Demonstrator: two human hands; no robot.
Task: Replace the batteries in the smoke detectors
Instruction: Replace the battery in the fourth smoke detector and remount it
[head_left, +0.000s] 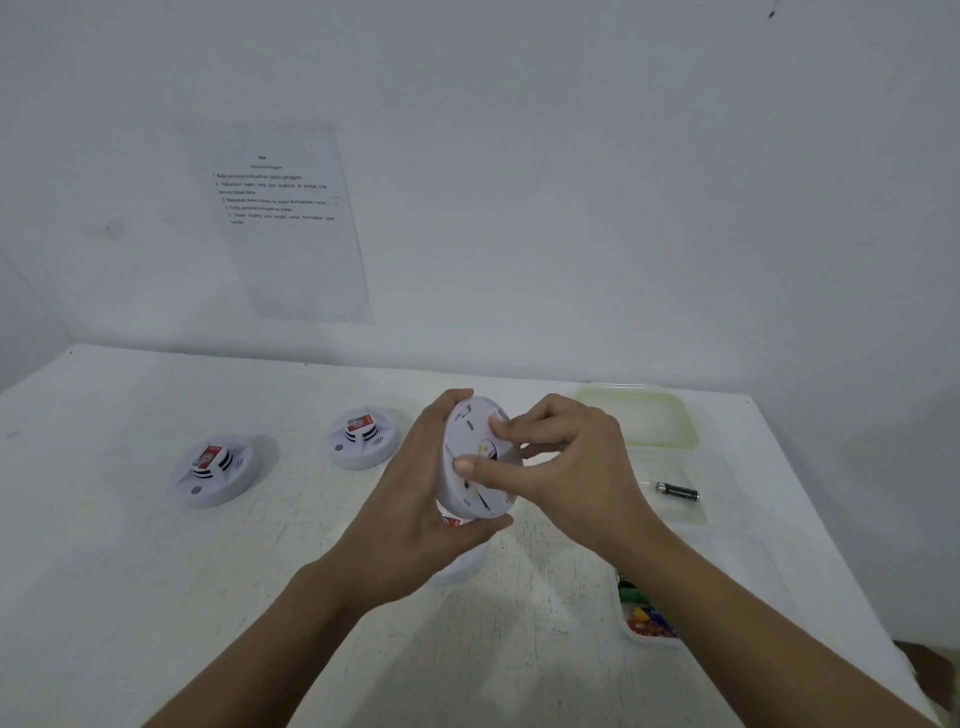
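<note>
So the left hand has the detector up off the counter, tipped on edge with its flat back facing the camera. The fingers wrap over the top rim and the thumb hooks under the bottom, so it's a proper grip. The right hand is curled in from the right side, with thumb and index tips pinching at the middle of that back plate, where there's a little yellowish spot. Can't really make out what's under the fingertips though. A second detector sits face up on the counter off to the left, and a third detector is a bit further back, just left of the hands. Both have a red and white label on top. There's some white piece lying on the counter right below the hands, mostly hidden, no idea what it is. Over on the right, one dark battery lies on its side in a clear tub, with a green lid just behind it by the wall. Closer in, a small box of colourful stuff peeks out from behind the right forearm, probably batteries but it's too blurry to say. A printed sheet is stuck on the wall at the back left.
</note>
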